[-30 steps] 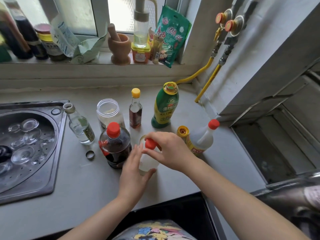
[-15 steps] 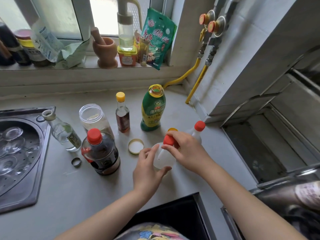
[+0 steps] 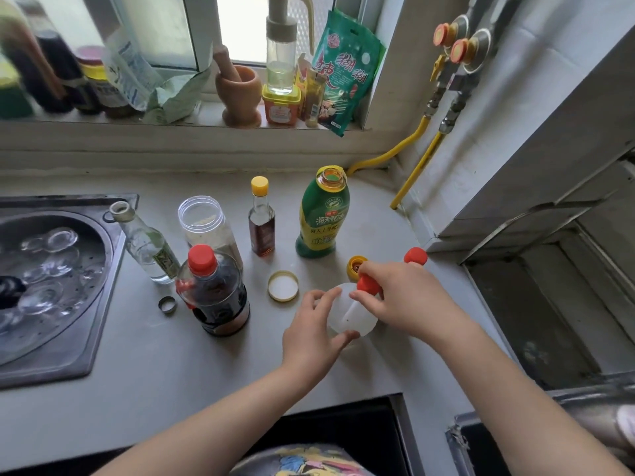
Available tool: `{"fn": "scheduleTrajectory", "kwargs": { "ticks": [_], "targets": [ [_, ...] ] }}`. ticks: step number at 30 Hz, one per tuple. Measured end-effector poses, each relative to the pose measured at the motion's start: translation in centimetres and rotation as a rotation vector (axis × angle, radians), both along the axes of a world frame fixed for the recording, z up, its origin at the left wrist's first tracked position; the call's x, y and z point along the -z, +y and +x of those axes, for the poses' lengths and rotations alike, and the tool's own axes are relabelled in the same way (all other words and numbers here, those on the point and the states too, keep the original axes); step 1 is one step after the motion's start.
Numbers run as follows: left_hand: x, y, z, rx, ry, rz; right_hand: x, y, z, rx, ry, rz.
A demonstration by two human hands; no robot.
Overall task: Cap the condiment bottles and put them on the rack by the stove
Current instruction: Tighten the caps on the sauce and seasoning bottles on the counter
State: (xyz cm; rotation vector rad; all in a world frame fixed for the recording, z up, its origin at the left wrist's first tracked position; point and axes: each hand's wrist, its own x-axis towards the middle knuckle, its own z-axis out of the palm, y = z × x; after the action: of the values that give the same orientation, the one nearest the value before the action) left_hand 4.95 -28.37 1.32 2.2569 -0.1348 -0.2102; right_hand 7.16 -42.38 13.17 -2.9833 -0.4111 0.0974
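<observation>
Both hands grip the white bottle (image 3: 347, 312), right hand (image 3: 402, 297) pinching its red cap (image 3: 368, 285).

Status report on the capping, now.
Left hand steadies white bottle; right hand pinches its red cap. Green bottle uncapped. Loose lid lies beside the hands.

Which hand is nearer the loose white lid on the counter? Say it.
Left. The left hand holds the white bottle just beside the white lid; the right hand pinches the red cap farther right.

Six bottles (image 3: 322, 214), one jar (image 3: 206, 223), two hands (image 3: 311, 333).
</observation>
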Motion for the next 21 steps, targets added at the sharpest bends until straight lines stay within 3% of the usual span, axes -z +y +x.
{"fn": "scheduleTrajectory", "kwargs": {
  "ticks": [6,10,16,21],
  "targets": [
    [1.4,3.3,-0.6,-0.08,-0.085,-0.084,-1.1,2.2,1.8,-0.065,0.025,-0.222],
    [1.3,6.2,-1.6,-0.272,-0.227,-0.102,-0.6,5.1,2.2,-0.211,-0.047,-0.114],
    [-0.8,9.9,-3.0,-0.608,-0.366,-0.059,0.3,10.1,2.9,-0.372,0.025,0.325],
    [-1.9,13.5,-1.5,-0.721,-0.375,-0.01,0.4,14.3,4.6,-0.421,-0.044,0.38]
  ]
}}
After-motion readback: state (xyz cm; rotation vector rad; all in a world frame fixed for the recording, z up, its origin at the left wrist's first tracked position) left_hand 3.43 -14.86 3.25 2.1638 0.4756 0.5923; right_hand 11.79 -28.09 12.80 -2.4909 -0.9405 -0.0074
